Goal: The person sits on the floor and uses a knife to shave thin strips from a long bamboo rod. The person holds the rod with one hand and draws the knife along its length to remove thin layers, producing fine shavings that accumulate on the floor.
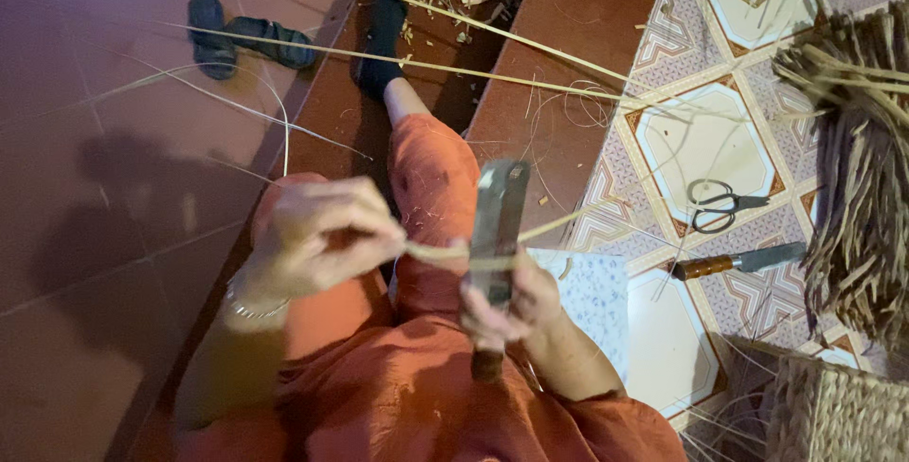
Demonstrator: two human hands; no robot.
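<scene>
My right hand (511, 306) grips the wooden handle of a broad flat knife (499, 216), its blade pointing up and away from me. A thin pale cane strip (437, 252) lies across the blade. My left hand (317, 235) pinches that strip just left of the blade, fingers closed on it. The strip runs on to the right past the blade towards the patterned tiles. Both hands are above my lap in orange clothing (426, 386).
Black scissors (720, 204) and a second knife with a wooden handle (743, 260) lie on the patterned tile floor (701, 140) at right. A bundle of dried fibre (862, 168), a woven basket (838, 415), long cane strips (426, 66) and dark sandals (241, 41) lie around.
</scene>
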